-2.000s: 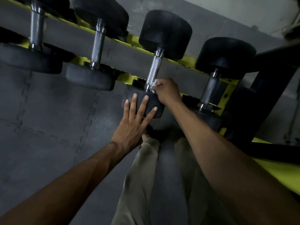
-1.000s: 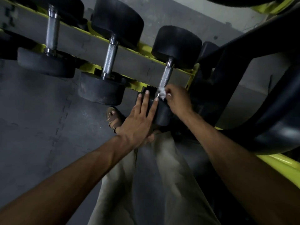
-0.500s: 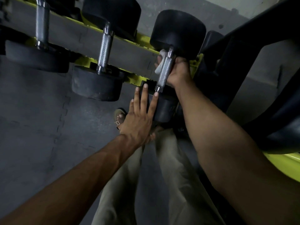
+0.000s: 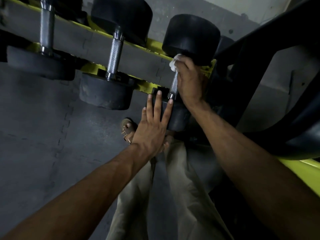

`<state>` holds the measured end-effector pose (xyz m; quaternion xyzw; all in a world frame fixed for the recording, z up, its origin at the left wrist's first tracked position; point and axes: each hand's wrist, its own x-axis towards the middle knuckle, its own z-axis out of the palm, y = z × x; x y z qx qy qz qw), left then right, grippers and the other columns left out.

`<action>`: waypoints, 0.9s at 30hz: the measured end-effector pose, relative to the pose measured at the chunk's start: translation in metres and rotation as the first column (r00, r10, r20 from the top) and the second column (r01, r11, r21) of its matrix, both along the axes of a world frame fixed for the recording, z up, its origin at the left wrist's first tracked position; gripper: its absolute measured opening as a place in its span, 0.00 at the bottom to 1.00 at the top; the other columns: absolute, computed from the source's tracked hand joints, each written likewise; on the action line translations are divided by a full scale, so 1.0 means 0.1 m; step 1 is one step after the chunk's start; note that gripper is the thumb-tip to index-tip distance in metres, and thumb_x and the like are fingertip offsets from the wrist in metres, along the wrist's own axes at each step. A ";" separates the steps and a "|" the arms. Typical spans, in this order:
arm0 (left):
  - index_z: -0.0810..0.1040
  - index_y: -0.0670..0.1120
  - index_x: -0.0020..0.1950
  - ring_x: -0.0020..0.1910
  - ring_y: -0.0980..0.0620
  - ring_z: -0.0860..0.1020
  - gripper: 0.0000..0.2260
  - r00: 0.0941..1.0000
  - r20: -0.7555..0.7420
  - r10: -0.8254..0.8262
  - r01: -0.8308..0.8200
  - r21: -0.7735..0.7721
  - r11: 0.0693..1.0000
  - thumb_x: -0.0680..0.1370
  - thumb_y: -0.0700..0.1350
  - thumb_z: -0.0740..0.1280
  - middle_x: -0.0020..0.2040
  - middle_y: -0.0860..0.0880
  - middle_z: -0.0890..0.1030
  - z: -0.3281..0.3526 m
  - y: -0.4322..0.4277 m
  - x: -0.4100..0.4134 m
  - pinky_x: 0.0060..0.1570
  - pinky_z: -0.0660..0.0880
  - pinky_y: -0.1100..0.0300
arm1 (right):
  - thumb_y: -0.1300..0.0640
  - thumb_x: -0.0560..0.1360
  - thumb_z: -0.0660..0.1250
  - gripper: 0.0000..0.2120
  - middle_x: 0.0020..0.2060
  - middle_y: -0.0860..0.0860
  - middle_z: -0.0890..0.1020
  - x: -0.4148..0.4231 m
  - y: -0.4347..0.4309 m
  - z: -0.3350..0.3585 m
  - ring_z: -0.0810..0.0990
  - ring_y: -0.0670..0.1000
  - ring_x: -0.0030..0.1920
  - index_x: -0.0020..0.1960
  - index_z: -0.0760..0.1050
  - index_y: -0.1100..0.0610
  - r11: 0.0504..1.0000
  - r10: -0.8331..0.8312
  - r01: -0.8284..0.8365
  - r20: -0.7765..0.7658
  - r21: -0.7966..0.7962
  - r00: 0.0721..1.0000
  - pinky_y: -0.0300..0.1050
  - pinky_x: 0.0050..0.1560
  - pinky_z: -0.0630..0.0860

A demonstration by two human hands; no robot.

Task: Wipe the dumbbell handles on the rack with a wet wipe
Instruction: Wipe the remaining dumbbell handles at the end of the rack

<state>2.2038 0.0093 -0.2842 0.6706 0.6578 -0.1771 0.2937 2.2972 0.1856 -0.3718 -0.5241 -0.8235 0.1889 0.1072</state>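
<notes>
Three dumbbells show on the yellow rack (image 4: 154, 45); work is on the rightmost dumbbell (image 4: 190, 35). Right hand (image 4: 189, 80) curls round the far end of its knurled handle (image 4: 173, 85), wet wipe (image 4: 174, 64) bunched under the fingers and poking out by the far head. Left hand (image 4: 152, 125) lies flat, fingers straight and spread, pressing the near head (image 4: 178, 116).

Risks: the wipe is wadded, so a stroke down could shed it or miss the underside. If the left hand lifts, the dumbbell may roll in its cradle, and a sandalled foot (image 4: 127, 129) sits right below. Can't tell if the middle handle (image 4: 115, 56) is wiped.
</notes>
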 end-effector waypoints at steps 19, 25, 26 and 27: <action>0.29 0.40 0.82 0.80 0.25 0.35 0.50 0.996 -0.048 -0.074 0.074 -0.009 0.997 0.81 0.59 0.65 0.77 0.30 0.24 0.15 -0.32 0.20 0.80 0.54 0.34 | 0.62 0.72 0.67 0.09 0.46 0.49 0.79 -0.06 0.10 0.57 0.80 0.57 0.45 0.39 0.73 0.48 0.687 0.665 -0.513 0.162 -0.514 0.729 0.51 0.43 0.79; 0.29 0.40 0.82 0.79 0.25 0.33 0.51 0.997 -0.036 -0.067 0.066 -0.040 0.997 0.81 0.58 0.66 0.77 0.31 0.24 0.15 -0.33 0.20 0.80 0.53 0.34 | 0.54 0.74 0.67 0.04 0.44 0.49 0.78 0.28 0.00 0.40 0.78 0.54 0.45 0.43 0.72 0.51 0.920 0.285 -0.275 -0.004 -0.278 0.959 0.53 0.41 0.76; 0.29 0.40 0.82 0.79 0.25 0.33 0.51 0.997 -0.039 -0.071 0.070 -0.038 0.997 0.80 0.58 0.66 0.77 0.30 0.24 0.15 -0.32 0.20 0.80 0.53 0.33 | 0.52 0.74 0.67 0.05 0.42 0.48 0.79 0.26 0.04 0.35 0.78 0.53 0.44 0.43 0.72 0.51 0.946 0.100 -0.116 -0.067 -0.302 0.993 0.53 0.42 0.76; 0.29 0.40 0.82 0.79 0.24 0.33 0.50 0.996 -0.043 -0.078 0.076 -0.037 0.996 0.81 0.57 0.65 0.77 0.30 0.24 0.15 -0.32 0.19 0.80 0.53 0.33 | 0.50 0.75 0.68 0.06 0.41 0.47 0.80 0.24 0.04 0.33 0.79 0.52 0.43 0.43 0.72 0.51 0.933 -0.104 0.053 -0.127 -0.355 0.986 0.52 0.43 0.76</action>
